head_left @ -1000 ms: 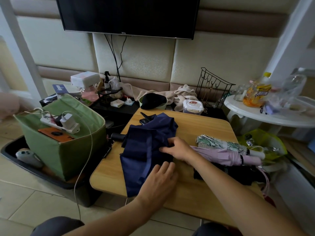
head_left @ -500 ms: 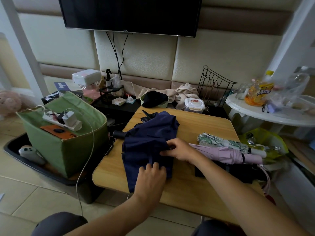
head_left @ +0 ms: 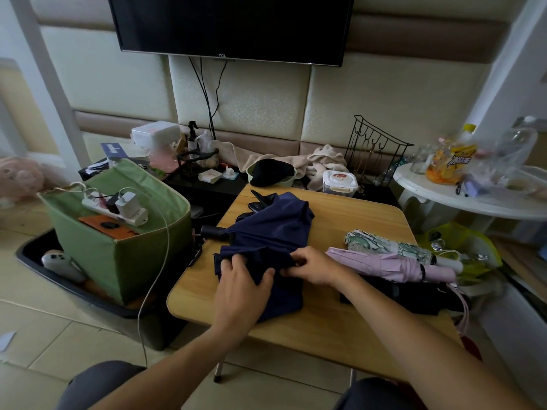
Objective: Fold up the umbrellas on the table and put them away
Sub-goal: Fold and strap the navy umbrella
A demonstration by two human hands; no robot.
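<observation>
A navy blue umbrella [head_left: 272, 229] lies loosely collapsed on the wooden table [head_left: 325, 324], its black handle [head_left: 214, 232] pointing left past the table edge. My left hand [head_left: 239, 279] grips a fold of its fabric near the table's front. My right hand [head_left: 310, 266] pinches the same fabric just to the right, close to the left hand. On the right side of the table lie a folded pink umbrella [head_left: 390, 266], a folded green-patterned umbrella [head_left: 384, 245] behind it, and a black umbrella [head_left: 408, 297] partly under my right forearm.
A green fabric bin [head_left: 124, 255] with a power strip [head_left: 118, 210] on top stands left of the table. Behind the table are a wipes box [head_left: 339, 180], a wire rack [head_left: 374, 149] and a towel [head_left: 322, 161]. A white round side table [head_left: 444, 199] with bottles stands at right.
My left hand moved up from the lower fabric and closed on a fold beside my right hand. The lower part of the navy canopy is now gathered narrower.
</observation>
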